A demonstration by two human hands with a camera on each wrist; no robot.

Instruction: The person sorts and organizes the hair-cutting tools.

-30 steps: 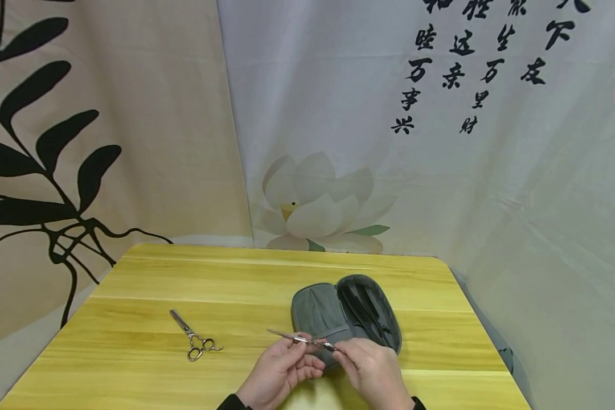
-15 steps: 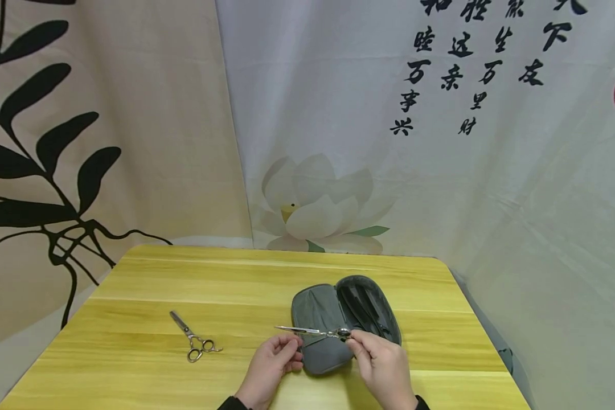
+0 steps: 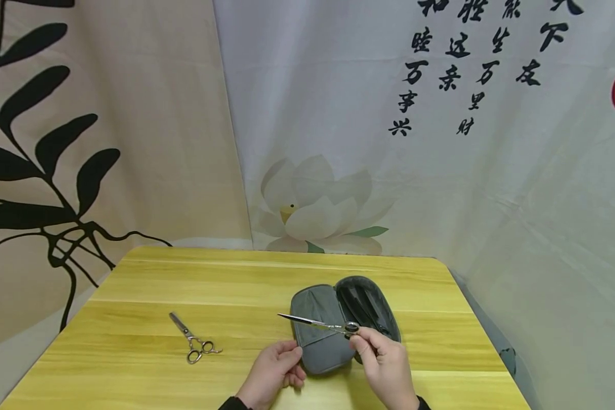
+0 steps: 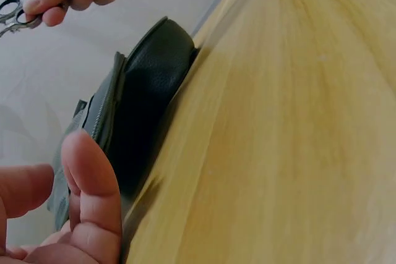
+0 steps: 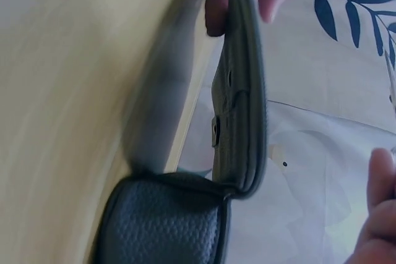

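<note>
A pair of silver scissors [image 3: 315, 324] is held by my right hand [image 3: 384, 364] at the finger-ring end, blades pointing left over the case. In the left wrist view the rings [image 4: 13, 13] show beside the fingertips. A grey zip case [image 3: 323, 307] lies spread open below, with dark tools in its right half. My left hand [image 3: 271, 370] pinches the near left edge of the case's left half between thumb and fingers. From the right wrist view, that half [image 5: 244, 103] stands raised off the table, fingers on both sides of its edge.
A second pair of scissors with toothed-looking blades [image 3: 192, 340] lies to the left on the yellow wooden table [image 3: 210, 279]. Behind the table hangs a printed cloth backdrop [image 3: 328, 114].
My left hand has let go of the scissors and moved down to the case's left edge, now pinching it. My right hand has drawn the scissors right and up.
</note>
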